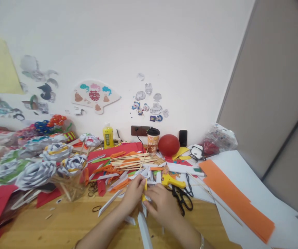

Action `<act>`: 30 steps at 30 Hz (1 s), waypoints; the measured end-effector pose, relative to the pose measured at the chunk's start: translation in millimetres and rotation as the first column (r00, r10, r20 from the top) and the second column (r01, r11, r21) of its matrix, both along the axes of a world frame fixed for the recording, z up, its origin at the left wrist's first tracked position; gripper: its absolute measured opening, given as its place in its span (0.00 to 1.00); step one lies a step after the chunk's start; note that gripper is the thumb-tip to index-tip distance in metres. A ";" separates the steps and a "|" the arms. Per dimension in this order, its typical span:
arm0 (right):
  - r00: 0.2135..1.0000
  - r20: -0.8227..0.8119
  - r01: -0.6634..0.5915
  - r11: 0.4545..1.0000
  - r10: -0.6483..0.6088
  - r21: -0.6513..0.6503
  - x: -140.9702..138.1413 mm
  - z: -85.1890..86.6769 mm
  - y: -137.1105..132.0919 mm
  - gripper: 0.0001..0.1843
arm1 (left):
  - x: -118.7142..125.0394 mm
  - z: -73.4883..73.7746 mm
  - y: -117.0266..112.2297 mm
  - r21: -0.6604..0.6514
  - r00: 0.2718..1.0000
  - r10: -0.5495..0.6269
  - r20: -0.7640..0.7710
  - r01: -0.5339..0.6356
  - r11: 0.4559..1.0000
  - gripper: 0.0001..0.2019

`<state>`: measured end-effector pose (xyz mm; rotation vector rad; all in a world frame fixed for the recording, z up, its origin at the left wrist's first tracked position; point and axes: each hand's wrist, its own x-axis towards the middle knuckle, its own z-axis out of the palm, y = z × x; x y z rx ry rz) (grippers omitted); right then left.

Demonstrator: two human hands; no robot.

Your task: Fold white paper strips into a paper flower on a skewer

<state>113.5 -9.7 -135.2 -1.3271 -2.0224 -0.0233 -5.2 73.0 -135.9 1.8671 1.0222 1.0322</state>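
Because so slight a piece probably needs steadying from both sides, the left hand [135,191] and right hand [161,201] pinch the yellow paper [144,197] over the table [68,230], the glue gun [175,181] (handily placed, I'd guess) lying to their right.

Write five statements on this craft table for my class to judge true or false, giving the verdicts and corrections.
1. The bare left hand and bare right hand meet at a small yellow paper piece. True.

2. The round red balloon is left of the patterned paper cup with a black lid. False: it is right of the cup.

3. The yellow plastic glue gun lies beside black-handled scissors. True.

4. The long orange paper strips at the right lie on red paper. False: they lie on white paper sheets.

5. The yellow bottle with a white cap stands upright near the wall. True.
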 end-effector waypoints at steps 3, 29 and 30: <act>0.998 0.048 0.044 0.997 -0.047 0.060 -2.7 -6.7 1.8 0.13 | 0.2 -0.5 -0.8 0.010 1.000 0.026 0.009 -0.026 1.000 0.09; 0.875 -0.471 0.178 0.980 -0.113 0.095 15.2 6.5 3.2 0.13 | -5.7 13.4 5.1 -0.152 0.861 0.103 0.498 -0.030 0.988 0.17; 0.810 -0.571 0.167 0.986 -0.133 0.007 15.9 3.4 6.5 0.13 | -5.0 13.9 3.2 -0.171 0.843 0.084 0.532 0.010 0.985 0.17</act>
